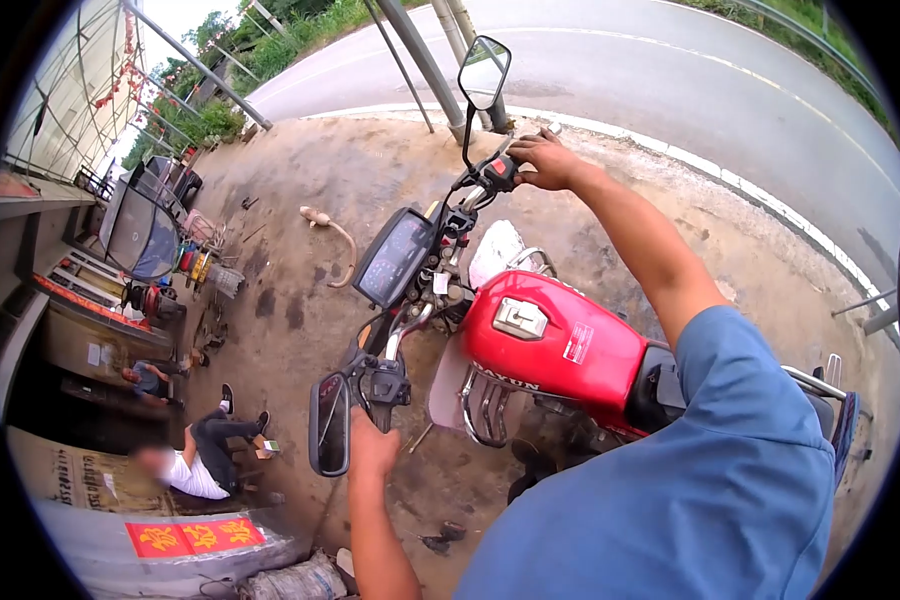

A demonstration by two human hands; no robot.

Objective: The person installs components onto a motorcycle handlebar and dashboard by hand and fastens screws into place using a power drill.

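Note:
A motorcycle with a red fuel tank (590,345) marked "DAYUN" stands in front of me, its front end toward the left of the view. My right hand (547,161) is closed around the right handlebar grip, beside a switch housing (500,171) with a red switch. Lower down, my left hand (373,446) grips the left handlebar end, partly hidden by the left mirror (329,425). Between the hands sits the dark instrument panel (400,258). The right mirror (484,73) rises above the right grip. Behind the tank is a black seat (656,384).
A small animal with a long tail (315,216) is on the dirt ground ahead. A person in a white top (198,476) sits at the left by a building; another person (150,378) is farther back. Metal posts (425,60) stand by the paved road (620,70). A three-wheeled vehicle (142,228) is parked at left.

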